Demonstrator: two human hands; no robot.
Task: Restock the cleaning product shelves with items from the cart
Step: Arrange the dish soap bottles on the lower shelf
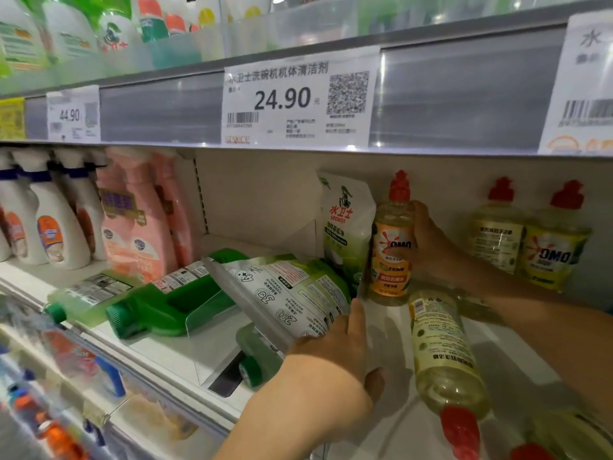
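My right hand (pixel 428 242) grips an upright orange-labelled OMO bottle (pixel 393 247) with a red cap, deep on the white shelf (pixel 205 346). My left hand (pixel 335 346) holds the lower edge of a lying green-and-white refill pouch (pixel 285 293). Another yellow bottle with a red cap (pixel 442 356) lies on its side between my hands, cap toward me. A second pouch (pixel 345 224) stands upright behind, next to the OMO bottle.
Two yellow OMO bottles (pixel 530 237) stand at the back right. Green jugs (pixel 166 303) lie on the shelf to the left. Pink bottles (pixel 139 220) and white spray bottles (pixel 46 214) stand further left. A price-tag rail (pixel 298 101) runs overhead.
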